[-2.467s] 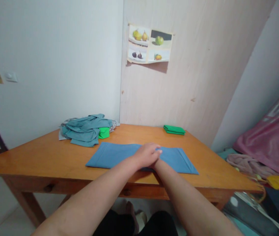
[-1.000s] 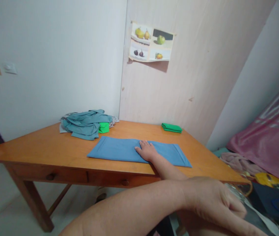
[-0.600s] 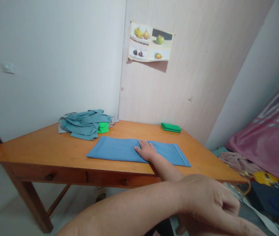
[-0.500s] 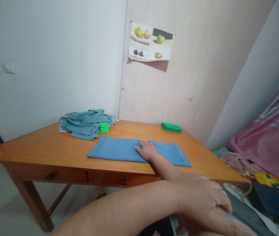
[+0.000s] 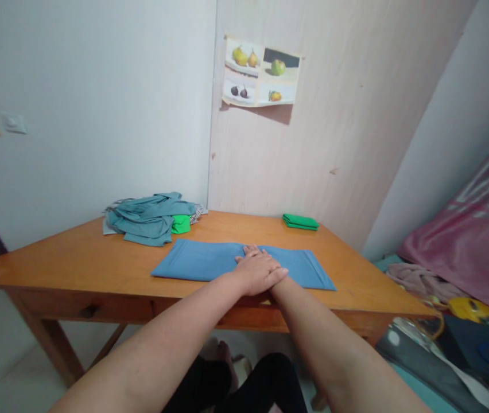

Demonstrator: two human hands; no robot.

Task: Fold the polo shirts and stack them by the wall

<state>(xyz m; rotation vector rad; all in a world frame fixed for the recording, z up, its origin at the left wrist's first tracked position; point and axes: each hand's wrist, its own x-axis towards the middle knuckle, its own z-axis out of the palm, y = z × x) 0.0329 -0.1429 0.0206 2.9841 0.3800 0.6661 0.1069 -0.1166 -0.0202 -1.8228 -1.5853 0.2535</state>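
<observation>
A blue cloth [image 5: 204, 259], folded into a long flat strip, lies near the table's front edge. My right hand [image 5: 251, 250] rests palm down on its middle, fingers spread; most of that hand is covered. On top of it lies my left hand [image 5: 256, 273], stretched out flat across its back, with the thumb over the right wrist. Neither hand grips anything. A rumpled heap of grey-green cloth [image 5: 150, 218] sits at the back left, with a bright green piece [image 5: 181, 224] poking out beside it.
A folded green cloth [image 5: 300, 222] lies at the back right of the wooden table [image 5: 68, 258]. Fruit pictures [image 5: 262, 71] hang on the wall behind. Right of the table are a pink curtain [image 5: 464, 229], a yellow object [image 5: 470, 308] and bags.
My left hand has swung from the lower right, in front of my right forearm, up and left onto the back of my right hand. The right hand stays on the blue cloth.
</observation>
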